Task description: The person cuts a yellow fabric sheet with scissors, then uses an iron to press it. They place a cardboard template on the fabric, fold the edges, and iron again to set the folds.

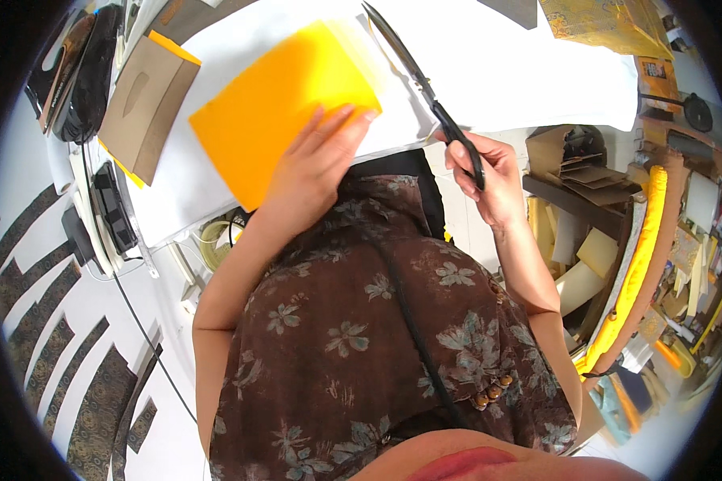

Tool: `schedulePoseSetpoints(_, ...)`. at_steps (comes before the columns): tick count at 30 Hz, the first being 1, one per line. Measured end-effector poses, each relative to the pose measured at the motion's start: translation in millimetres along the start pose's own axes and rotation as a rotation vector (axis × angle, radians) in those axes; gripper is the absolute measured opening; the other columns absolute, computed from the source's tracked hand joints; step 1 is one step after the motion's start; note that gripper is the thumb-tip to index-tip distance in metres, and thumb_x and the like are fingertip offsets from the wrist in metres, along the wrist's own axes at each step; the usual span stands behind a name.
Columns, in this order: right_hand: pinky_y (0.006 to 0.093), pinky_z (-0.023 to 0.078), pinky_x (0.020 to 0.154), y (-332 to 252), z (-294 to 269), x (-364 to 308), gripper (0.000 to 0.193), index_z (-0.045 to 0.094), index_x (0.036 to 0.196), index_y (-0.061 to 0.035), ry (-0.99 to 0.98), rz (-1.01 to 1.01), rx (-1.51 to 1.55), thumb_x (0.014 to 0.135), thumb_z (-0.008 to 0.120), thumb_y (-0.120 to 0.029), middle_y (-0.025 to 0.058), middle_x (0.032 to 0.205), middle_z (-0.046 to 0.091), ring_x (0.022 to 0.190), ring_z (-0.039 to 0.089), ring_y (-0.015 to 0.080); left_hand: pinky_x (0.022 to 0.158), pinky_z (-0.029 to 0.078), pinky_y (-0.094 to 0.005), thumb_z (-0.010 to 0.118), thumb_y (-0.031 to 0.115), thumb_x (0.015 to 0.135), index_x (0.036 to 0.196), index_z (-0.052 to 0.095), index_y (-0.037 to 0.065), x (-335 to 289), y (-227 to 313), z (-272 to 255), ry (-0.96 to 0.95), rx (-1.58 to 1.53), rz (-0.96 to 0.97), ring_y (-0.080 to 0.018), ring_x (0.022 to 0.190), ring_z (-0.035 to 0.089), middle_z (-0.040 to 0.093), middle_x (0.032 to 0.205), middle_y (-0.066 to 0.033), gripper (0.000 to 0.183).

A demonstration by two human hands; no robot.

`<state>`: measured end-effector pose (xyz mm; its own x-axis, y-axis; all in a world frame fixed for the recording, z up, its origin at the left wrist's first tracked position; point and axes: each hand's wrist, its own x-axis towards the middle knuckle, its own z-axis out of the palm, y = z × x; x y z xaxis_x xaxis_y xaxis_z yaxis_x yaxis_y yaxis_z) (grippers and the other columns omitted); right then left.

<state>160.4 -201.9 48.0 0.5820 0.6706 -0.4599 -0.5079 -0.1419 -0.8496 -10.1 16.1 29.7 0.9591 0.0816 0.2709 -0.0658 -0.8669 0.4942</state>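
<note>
White table [529,88], front edge: yellow sheet [257,120], black-handled scissors [422,82].
Left hand [317,164] spread flat on sheet; right hand [493,178] wrapped around the handles [454,131].

Watching from afar, I can read no text: pale marks [58,98] on a dark case [69,62] and the label [654,70] on an orange box [660,90] appear too small.

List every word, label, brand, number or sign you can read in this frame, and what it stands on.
No text here reads clearly enough to quote.
Brown-and-black item at upper left: small pale marks, too small to read.
Orange piece at upper right: dark marks, too blurred to read.
Yellow sheet and scissors: no lettering visible.
</note>
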Motion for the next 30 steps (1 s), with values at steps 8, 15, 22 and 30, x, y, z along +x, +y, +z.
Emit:
schedulePoseSetpoints(8,0.0199,0.021,0.045,-10.1,-36.3,-16.4,0.044,0.070,0.121,0.0076,0.062,-0.288,-0.062,0.092,0.079,-0.024,-0.0033,0.072,0.057,0.049,0.036,0.0003,0.119,0.031,-0.0579,0.063,0.029,0.097,0.141,0.049,-0.006,56.7,-7.1,12.9,0.238,-0.010,-0.164,-0.0454,0.138,0.047,0.056,0.140,-0.0290,0.057)
schedulePoseSetpoints(15,0.0187,0.028,0.047,-12.2,-62.0,-46.3,0.059,0.065,0.125,0.0117,0.187,-0.541,-0.004,0.089,0.081,-0.032,0.0040,0.083,0.064,0.054,0.044,0.0025,0.123,0.030,-0.0440,0.047,0.051,0.106,0.149,0.042,-0.010,120.6,59.3,114.0,-0.010,-0.014,0.060,-0.0393,0.147,0.041,0.044,0.152,-0.0325,0.074)
schedulePoseSetpoints(22,0.0150,0.033,0.046,-15.2,-89.4,-68.1,0.064,0.065,0.127,0.0104,0.281,-0.672,-0.008,0.087,0.082,-0.038,0.0244,0.119,0.068,0.063,0.052,0.0060,0.098,0.052,-0.0446,0.072,0.014,0.091,0.129,0.063,0.000,83.5,48.6,68.9,0.295,-0.498,-0.101,-0.0375,0.112,0.065,0.067,0.126,-0.0214,0.042)
schedulePoseSetpoints(30,0.0182,0.025,0.047,12.2,-68.2,-32.4,0.045,0.066,0.127,0.0093,0.073,-0.321,0.038,0.093,0.077,-0.019,0.0015,0.081,0.063,0.052,0.041,0.0012,0.125,0.011,-0.0597,0.061,0.030,0.099,0.151,0.044,0.004,24.3,-23.4,36.5,0.059,0.213,-0.218,-0.0431,0.152,0.028,0.037,0.160,-0.0246,0.060)
